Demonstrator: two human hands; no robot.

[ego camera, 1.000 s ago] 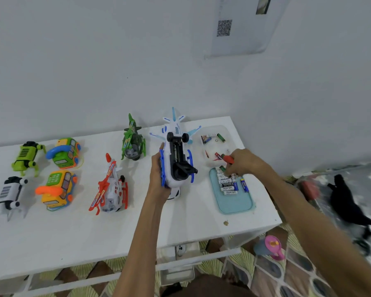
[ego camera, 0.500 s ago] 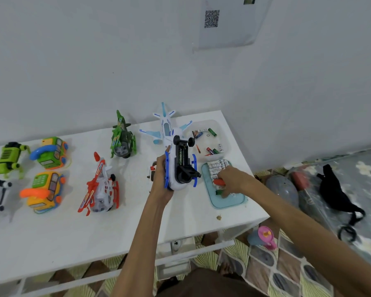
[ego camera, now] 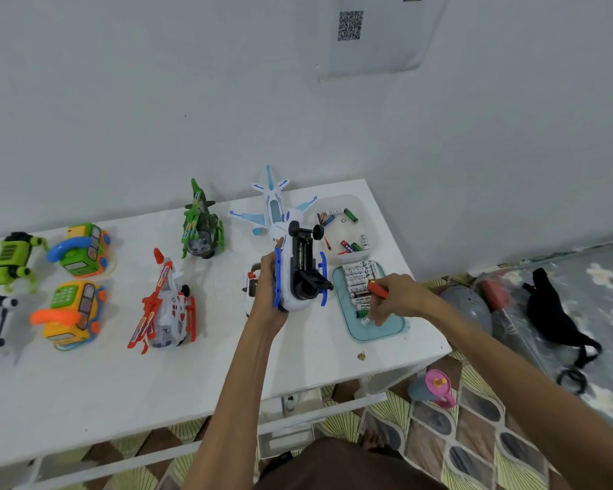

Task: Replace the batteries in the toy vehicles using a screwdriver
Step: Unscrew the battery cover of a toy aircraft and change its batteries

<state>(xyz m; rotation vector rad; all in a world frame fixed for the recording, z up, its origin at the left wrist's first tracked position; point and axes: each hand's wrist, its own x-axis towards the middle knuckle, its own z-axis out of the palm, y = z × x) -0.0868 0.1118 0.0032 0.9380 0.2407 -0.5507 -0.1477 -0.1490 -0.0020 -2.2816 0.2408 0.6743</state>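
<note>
Now, left hand (ego camera: 268, 295) around toy (ego camera: 299, 274), right hand (ego camera: 400, 295) around screwdriver (ego camera: 377, 291), above tray (ego camera: 376, 332) by table (ego camera: 420, 335) edge.

upturned toy (ego camera: 299, 274) just left of the battery tray (ego camera: 379, 330), tub (ego camera: 367, 212) just behind it, plane (ego camera: 273, 206) behind and left

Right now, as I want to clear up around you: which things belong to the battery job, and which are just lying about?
Job: left hand gripping the upturned white-and-blue toy; right hand holding the red screwdriver; batteries on the teal tray; clear tub; green helicopter and red helicopter, waiting.
Lying about: pink cup; black bag; brown crumb.
</note>
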